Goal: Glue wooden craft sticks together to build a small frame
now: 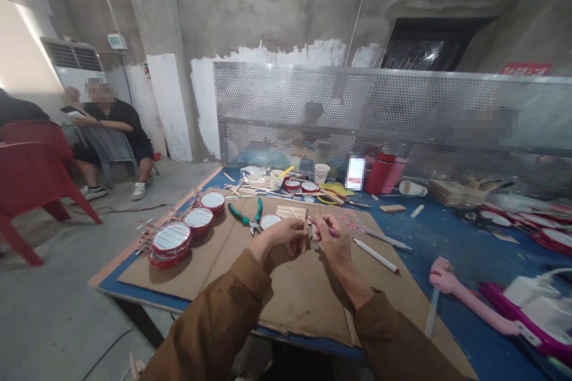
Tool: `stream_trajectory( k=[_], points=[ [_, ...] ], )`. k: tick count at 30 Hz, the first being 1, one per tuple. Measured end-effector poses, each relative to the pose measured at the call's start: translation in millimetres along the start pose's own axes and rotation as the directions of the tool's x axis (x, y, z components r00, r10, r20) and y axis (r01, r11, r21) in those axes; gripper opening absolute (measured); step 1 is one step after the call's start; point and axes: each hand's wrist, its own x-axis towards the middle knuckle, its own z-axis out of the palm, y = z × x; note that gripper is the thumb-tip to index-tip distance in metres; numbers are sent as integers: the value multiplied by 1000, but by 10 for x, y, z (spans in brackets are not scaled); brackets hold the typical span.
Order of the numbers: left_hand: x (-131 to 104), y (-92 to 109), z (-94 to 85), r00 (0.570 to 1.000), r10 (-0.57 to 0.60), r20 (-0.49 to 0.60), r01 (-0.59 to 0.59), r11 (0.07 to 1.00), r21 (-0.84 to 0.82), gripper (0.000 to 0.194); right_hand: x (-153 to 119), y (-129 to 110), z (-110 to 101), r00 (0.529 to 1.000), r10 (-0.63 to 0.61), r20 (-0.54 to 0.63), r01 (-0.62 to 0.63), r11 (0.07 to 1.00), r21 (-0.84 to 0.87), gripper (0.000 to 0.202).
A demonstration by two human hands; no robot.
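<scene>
My left hand is closed round a flat wooden craft stick, held upright above the cardboard sheet. Close beside it, my right hand grips a thin purple pen-like tool; its tip is near the stick, but I cannot tell whether they touch. Just beyond the hands lie more wooden sticks and a red-rimmed round piece with a white top. Teal-handled cutting pliers rest open to the left. A white marker lies right of my right hand.
Red-rimmed round pieces stand along the cardboard's left side. Paper cups, a lit phone and a red bottle line the back. A pink glue gun and a purple power strip lie right. A person sits far left.
</scene>
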Motion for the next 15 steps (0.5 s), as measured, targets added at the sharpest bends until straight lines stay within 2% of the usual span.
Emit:
stream_trajectory(
  k=[4,15],
  points=[
    [4,6,2,1000,-16,2,16,1000,-15,36,12,-6,-12,998,9,-55,-9,1000,16,40],
    [6,-10,-7,1000,18,4,-18,1000,-8,38,8,14,15,999,-13,32,10,998,68,35]
  ],
)
